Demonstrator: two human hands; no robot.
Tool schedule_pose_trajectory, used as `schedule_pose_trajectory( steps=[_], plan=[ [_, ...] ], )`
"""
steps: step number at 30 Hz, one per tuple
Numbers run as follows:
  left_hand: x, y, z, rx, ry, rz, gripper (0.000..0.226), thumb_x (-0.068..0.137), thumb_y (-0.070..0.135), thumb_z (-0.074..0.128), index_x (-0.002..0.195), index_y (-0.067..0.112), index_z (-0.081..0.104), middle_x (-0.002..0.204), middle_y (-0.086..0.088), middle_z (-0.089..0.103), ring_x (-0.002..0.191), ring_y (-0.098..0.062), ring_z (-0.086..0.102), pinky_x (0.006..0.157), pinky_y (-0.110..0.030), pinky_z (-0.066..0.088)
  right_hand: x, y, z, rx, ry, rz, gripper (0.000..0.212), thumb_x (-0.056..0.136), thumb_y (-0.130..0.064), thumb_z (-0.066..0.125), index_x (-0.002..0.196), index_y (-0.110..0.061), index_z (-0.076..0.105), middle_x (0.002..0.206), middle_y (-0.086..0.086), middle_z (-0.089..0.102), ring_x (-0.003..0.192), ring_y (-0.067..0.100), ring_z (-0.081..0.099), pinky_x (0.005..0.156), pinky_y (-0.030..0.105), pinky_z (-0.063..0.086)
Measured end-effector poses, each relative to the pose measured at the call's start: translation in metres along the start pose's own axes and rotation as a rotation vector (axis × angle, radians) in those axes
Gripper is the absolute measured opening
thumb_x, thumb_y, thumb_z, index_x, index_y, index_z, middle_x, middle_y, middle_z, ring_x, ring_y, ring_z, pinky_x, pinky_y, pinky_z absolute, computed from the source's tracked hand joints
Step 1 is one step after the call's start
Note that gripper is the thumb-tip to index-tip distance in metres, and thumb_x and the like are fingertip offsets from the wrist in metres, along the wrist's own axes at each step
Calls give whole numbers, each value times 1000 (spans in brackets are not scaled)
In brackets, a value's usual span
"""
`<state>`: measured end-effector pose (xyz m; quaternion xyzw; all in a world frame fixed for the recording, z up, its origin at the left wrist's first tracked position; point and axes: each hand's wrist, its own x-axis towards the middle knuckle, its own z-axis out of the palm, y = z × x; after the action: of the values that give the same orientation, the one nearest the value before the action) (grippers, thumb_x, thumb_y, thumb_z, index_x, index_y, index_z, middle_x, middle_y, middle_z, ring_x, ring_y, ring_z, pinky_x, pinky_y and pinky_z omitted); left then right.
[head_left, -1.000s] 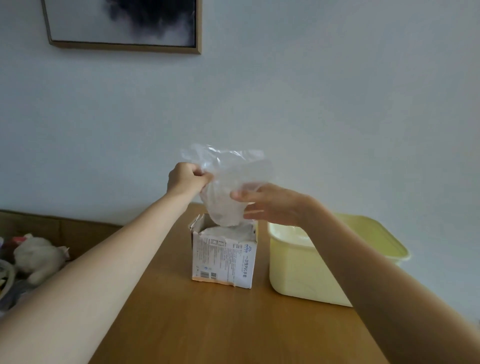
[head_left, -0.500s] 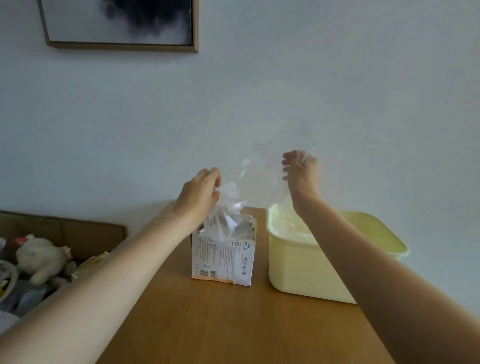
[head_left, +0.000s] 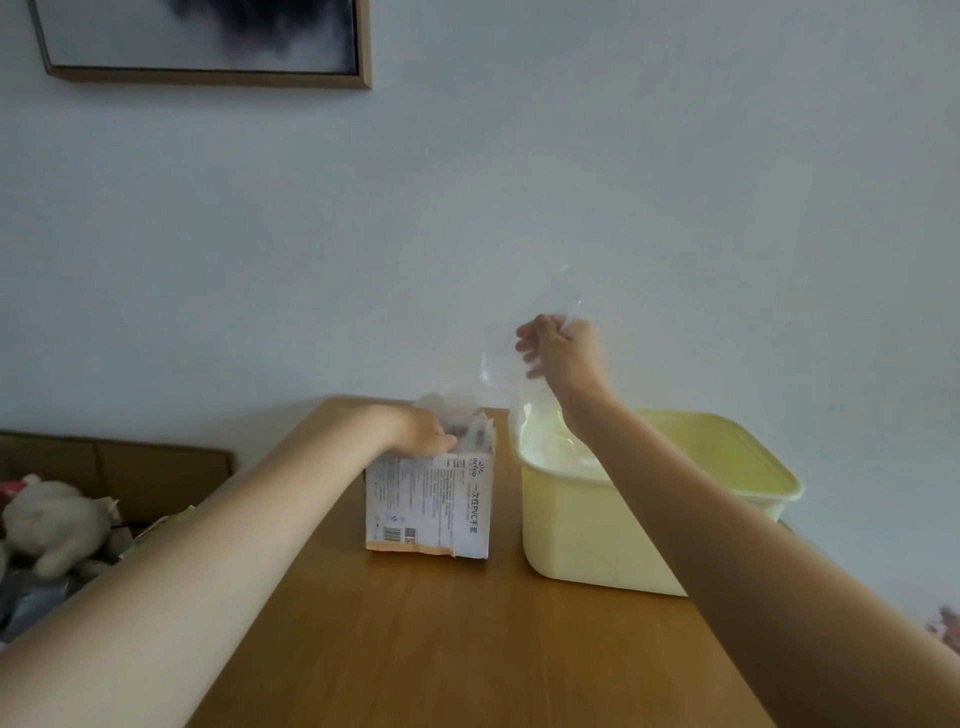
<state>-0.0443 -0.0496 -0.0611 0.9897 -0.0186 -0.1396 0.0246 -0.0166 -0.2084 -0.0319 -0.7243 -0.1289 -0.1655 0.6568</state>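
Right grip (head_left: 563, 348) pinching film (head_left: 511, 400), clear, limp

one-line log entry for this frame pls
right hand: pinches clear plastic film, raised above yellow tub | left hand: at open top of glove box, grip unclear | box, tub: on wooden table

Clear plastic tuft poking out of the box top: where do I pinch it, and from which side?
Pinch the crumpled tuft where it rises above the torn opening of the upright box, coming straight down from above. The opening faces up, so a vertical pull should feed it out; the left hand at the rim can steady the box.
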Motion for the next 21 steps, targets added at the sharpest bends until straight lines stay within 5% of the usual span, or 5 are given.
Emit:
schedule_pose_trajectory(
  steps=[5,10,14,18,21],
  plan=[
    [0,2,11,-46,-123,-95,68,97,58,18,148,13,25,157,-11,15,144,-29,17,115,-44,16,-3,0,-1,-53,-94,44,26,92,2,39,83,-4,63,67,3,57,55,12,50,42,12,42],
    [-2,-1,-2,-142,20,-123,60,97,53,29,137,9,40,127,-16,55,97,-25,61,75,-31,44,-6,-7,-4,-43,-150,68,31,91,4,40,70,-11,58,66,4,60,52,13,52,43,15,42],
    [-13,-1,-19,-50,181,-74,41,95,40,44,115,9,62,101,-11,70,78,-25,65,79,-33,52,-10,-12,-6,-56,-157,86,31,89,4,40,70,-12,59,66,4,61,53,12,51,43,14,42],
    [-24,3,-37,-733,578,66,33,99,34,41,116,14,59,108,-4,67,75,-17,67,66,-24,46,-15,-24,-12,-45,-184,76,26,87,7,42,98,-8,60,79,7,66,52,11,53,44,16,39],
    [-34,15,-49,-1325,419,227,42,97,31,47,138,23,38,132,-3,48,74,-14,67,57,-19,50,-19,-38,-19,-64,-222,35,42,82,5,57,122,-7,53,82,11,67,37,6,51,39,15,35]
  ],
)
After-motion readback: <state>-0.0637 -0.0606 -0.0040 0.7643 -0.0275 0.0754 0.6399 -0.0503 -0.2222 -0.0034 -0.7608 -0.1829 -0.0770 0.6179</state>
